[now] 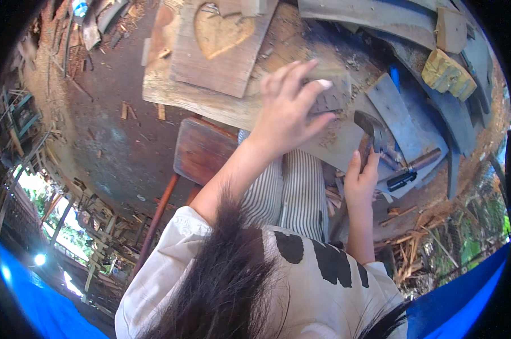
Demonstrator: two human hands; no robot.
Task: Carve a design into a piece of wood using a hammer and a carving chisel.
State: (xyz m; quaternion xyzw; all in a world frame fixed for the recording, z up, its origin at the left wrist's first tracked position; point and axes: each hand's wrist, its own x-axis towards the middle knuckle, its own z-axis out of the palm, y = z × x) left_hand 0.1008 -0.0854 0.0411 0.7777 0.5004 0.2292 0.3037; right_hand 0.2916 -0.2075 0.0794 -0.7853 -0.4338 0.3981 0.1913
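Note:
My left hand (289,104) is over the workbench with its fingers apart and holds nothing. Just beyond its thumb and fingertips lies a wooden piece with carved grooves (329,99); I cannot tell whether the hand touches it. My right hand (361,179) is closed around a hammer (369,125) close to its dark, curved metal head. Most of the hammer's handle is hidden by the hand. A flat board with a heart-shaped hollow (219,68) lies to the left of my left hand, on the thick wooden bench top (202,109).
A reddish-brown wooden stool (204,147) stands left of my legs. To the right are a plank (394,116), a wooden-handled tool (426,159), a black object (402,181) and a yellowish block (449,75). Long boards (374,20) lie at the back right. Wood scraps litter the ground.

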